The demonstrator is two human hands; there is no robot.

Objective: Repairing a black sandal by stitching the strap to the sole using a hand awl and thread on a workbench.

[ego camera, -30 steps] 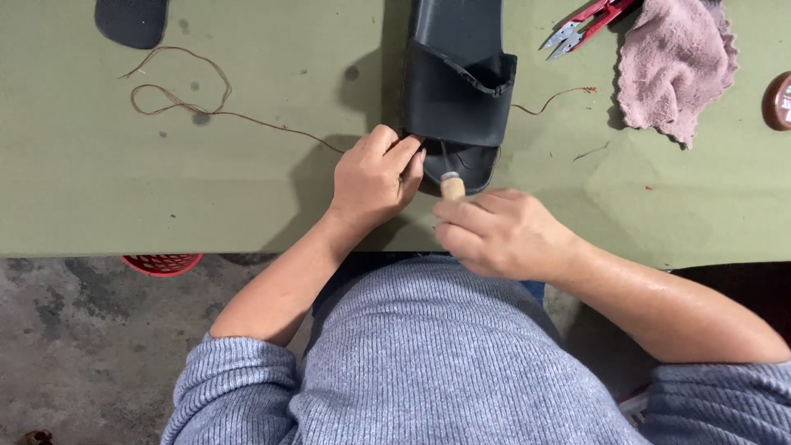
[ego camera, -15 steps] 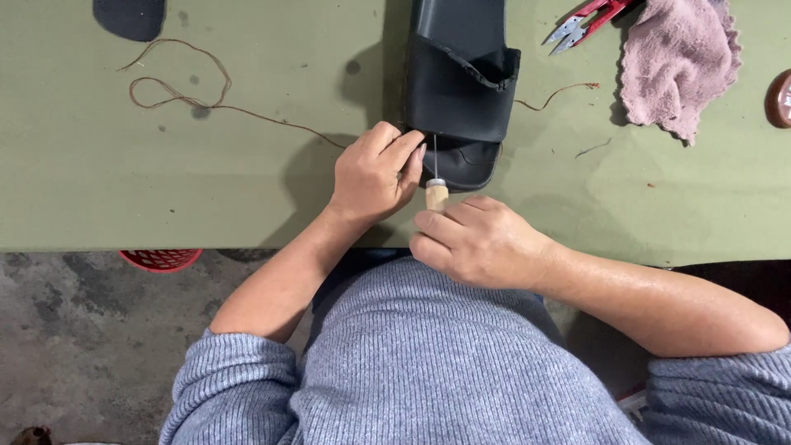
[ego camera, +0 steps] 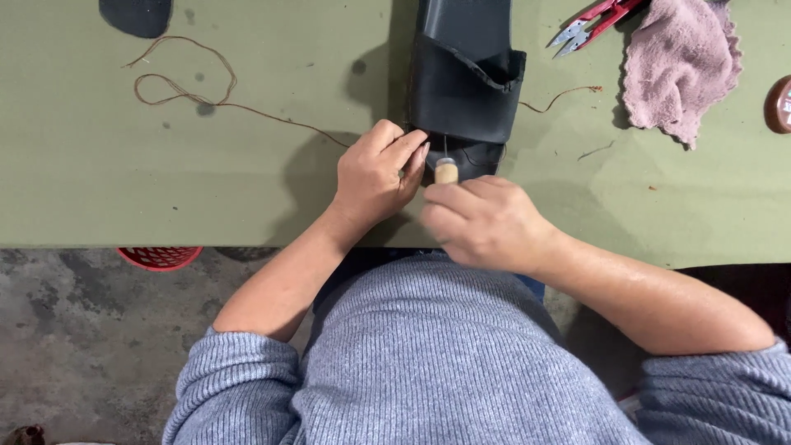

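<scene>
A black sandal (ego camera: 465, 91) with a wide strap lies on the olive green table (ego camera: 165, 181), toe end toward me. My left hand (ego camera: 375, 177) presses on the sandal's near left edge, fingers curled. My right hand (ego camera: 486, 222) grips an awl with a wooden handle (ego camera: 446, 170); its thin metal needle points up into the sandal's near end. A brown thread (ego camera: 214, 99) runs from loops on the table's left to the sandal beneath my left hand, and a short end (ego camera: 560, 97) sticks out on the sandal's right side.
Red-handled thread snips (ego camera: 589, 23) and a crumpled pink cloth (ego camera: 680, 66) lie at the far right. A round brown object (ego camera: 779, 105) sits at the right edge, a dark piece (ego camera: 136, 15) at top left. A red basket (ego camera: 159, 257) shows under the table.
My right hand has drawn the awl slightly back toward me and to the left. My left hand stays on the sandal's edge.
</scene>
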